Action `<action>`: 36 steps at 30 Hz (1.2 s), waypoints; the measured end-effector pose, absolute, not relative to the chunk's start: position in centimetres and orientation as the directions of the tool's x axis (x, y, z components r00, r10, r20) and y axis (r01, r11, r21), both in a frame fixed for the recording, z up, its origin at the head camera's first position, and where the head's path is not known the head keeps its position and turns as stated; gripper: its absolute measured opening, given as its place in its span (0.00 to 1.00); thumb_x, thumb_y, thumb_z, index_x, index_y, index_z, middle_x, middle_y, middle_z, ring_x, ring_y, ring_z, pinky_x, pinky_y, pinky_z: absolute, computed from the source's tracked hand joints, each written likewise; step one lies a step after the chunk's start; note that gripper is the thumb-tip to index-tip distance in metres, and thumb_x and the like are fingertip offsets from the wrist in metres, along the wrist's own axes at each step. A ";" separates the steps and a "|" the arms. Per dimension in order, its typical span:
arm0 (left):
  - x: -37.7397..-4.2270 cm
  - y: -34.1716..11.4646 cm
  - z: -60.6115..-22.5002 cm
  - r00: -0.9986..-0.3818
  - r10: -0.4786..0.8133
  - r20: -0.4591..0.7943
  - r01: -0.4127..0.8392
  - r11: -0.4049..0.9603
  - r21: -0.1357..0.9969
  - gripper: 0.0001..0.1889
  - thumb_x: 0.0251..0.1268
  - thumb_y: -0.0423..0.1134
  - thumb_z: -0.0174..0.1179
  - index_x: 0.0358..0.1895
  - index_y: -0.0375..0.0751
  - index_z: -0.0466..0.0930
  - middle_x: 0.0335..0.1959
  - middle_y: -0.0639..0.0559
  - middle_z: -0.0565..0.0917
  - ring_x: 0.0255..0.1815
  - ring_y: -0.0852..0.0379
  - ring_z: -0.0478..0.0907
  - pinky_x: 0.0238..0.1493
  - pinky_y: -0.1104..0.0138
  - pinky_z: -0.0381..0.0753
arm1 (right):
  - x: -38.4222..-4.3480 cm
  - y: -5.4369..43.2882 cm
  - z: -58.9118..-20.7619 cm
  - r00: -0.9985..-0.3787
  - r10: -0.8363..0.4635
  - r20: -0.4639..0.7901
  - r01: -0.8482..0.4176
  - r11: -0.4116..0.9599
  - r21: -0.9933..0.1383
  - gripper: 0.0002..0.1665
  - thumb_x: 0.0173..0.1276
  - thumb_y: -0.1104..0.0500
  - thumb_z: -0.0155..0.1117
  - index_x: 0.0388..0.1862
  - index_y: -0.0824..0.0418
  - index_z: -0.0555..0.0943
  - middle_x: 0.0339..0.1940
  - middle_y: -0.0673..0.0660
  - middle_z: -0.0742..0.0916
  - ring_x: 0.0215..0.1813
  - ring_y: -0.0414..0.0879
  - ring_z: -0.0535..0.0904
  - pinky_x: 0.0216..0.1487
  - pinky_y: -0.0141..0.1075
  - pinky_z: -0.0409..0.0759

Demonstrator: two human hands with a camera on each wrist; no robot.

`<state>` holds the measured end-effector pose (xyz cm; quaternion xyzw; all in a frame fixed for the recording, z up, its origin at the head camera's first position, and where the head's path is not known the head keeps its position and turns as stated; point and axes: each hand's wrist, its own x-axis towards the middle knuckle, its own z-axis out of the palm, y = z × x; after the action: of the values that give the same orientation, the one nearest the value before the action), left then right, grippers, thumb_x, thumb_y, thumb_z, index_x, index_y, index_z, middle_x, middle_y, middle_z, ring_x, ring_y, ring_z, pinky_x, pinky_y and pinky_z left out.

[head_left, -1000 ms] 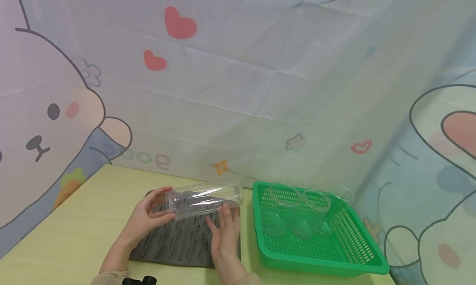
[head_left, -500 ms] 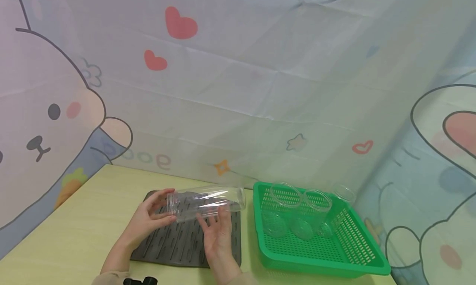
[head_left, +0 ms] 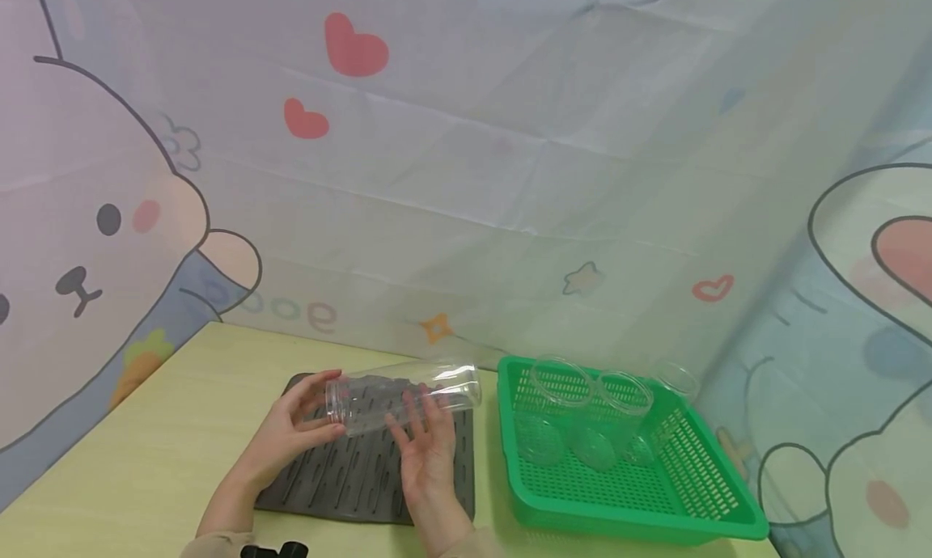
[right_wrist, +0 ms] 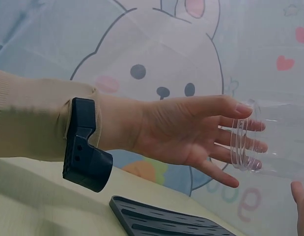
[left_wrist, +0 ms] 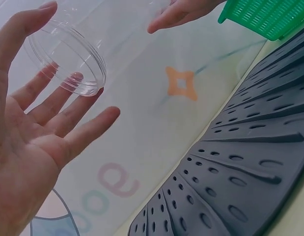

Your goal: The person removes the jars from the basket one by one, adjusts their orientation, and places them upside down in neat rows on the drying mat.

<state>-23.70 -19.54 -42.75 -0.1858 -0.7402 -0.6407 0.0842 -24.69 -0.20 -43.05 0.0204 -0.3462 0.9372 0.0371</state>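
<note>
A clear, threaded-neck jar [head_left: 404,396] lies nearly level in the air above a dark grey drying mat [head_left: 342,485]. My left hand [head_left: 287,424] holds it at the neck, thumb on the near side and fingers round the far side. The threaded rim [left_wrist: 88,64] shows beside those fingers in the left wrist view. Under the jar's body is my right hand [head_left: 428,461], palm up, its fairly straight fingers visible through the clear wall. In the right wrist view only a bit of the right hand [right_wrist: 302,206] shows at the edge.
A green plastic basket [head_left: 619,522] stands to the right of the mat, holding several clear jars or cups [head_left: 561,380] at its back. A pale yellow table [head_left: 138,461] lies beneath, and a printed cloth [head_left: 473,178] hangs behind it.
My right hand has moved left along the jar, and its fingers now reach further up behind the wall. The jar has shifted slightly right, with my left hand still at its neck.
</note>
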 end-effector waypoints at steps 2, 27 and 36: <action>-23.7 -19.7 -42.8 -0.917 0.168 0.362 0.383 0.110 0.917 0.37 0.64 0.33 0.64 0.74 0.39 0.58 0.73 0.37 0.61 0.65 0.70 0.66 0.60 0.57 0.82 | -24.7 -0.3 -43.0 -0.997 0.047 0.065 -0.079 -0.755 -0.651 0.43 0.69 0.57 0.57 0.76 0.65 0.49 0.64 0.56 0.75 0.61 0.47 0.79 0.62 0.48 0.82; -23.3 -24.0 -44.7 -0.968 -0.008 0.251 0.231 0.366 0.902 0.40 0.63 0.44 0.67 0.75 0.37 0.58 0.71 0.37 0.68 0.54 0.90 0.62 0.68 0.48 0.72 | -27.5 -1.8 -40.0 -0.974 0.023 0.225 -0.182 -0.670 -0.720 0.46 0.67 0.60 0.58 0.79 0.62 0.48 0.76 0.68 0.62 0.72 0.58 0.68 0.62 0.48 0.81; -23.6 -24.9 -46.5 -0.987 -0.025 0.158 0.136 0.393 0.909 0.39 0.64 0.44 0.66 0.73 0.31 0.60 0.72 0.32 0.65 0.71 0.36 0.63 0.69 0.46 0.70 | -29.4 -3.1 -38.4 -0.961 0.094 0.258 -0.261 -0.606 -0.751 0.46 0.62 0.63 0.66 0.76 0.64 0.57 0.72 0.66 0.70 0.65 0.55 0.74 0.59 0.47 0.82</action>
<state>-23.56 -24.87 -46.46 -0.0333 -0.8313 -0.5499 0.0732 -29.40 -3.06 -38.42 0.0965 -0.4326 0.8908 0.0998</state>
